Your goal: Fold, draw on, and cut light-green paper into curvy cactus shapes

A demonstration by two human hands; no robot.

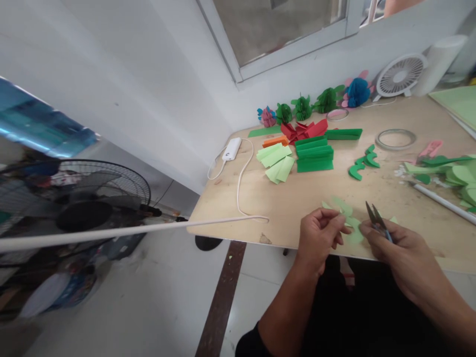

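Note:
My left hand (323, 234) is at the table's front edge, its thumb and fingers pinched on a small light green paper piece that they mostly cover. Just beyond and beside the fingertips lie light green paper cutouts (354, 231) with curved edges. Scissors (377, 218) are gripped in my right hand (397, 243), their blades slightly apart and pointing away from me. The right fingertips are close to the cutouts; whether they touch them I cannot tell. Dark green curved cutouts (366, 161) lie farther back on the table.
Light green strips (277, 159), folded green paper (315, 154) and red paper (303, 131) lie mid-table. Behind stand several paper figures (327, 100) and a white fan (399, 75). Tape roll (396, 139), white pen (442, 201) and scraps (466, 181) are at right. A white cable (148, 229) crosses the left.

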